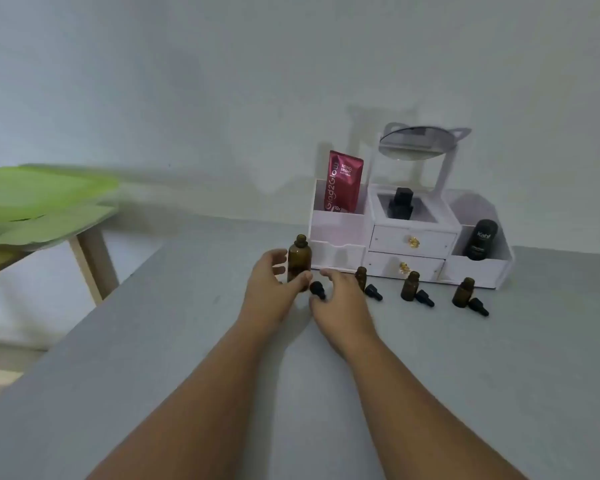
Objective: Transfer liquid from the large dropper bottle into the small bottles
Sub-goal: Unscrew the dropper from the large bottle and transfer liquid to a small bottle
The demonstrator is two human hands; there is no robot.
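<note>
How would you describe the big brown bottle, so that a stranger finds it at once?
Find the white organiser at the back of the grey table. The big brown bottle stands upright at its left front corner, by the left hand. It is uncapped and much taller than the three small bottles beside it.

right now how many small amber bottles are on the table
3, in a row before the white organizer: one partly behind the right hand, one middle, one rightmost. None seems hidden.

Large bottle [299,261] upright on bench [187,341], left of three small bottles [410,286] in a row. Dropper caps [424,298] lie beside them. Organizer [409,244] stands behind.
</note>
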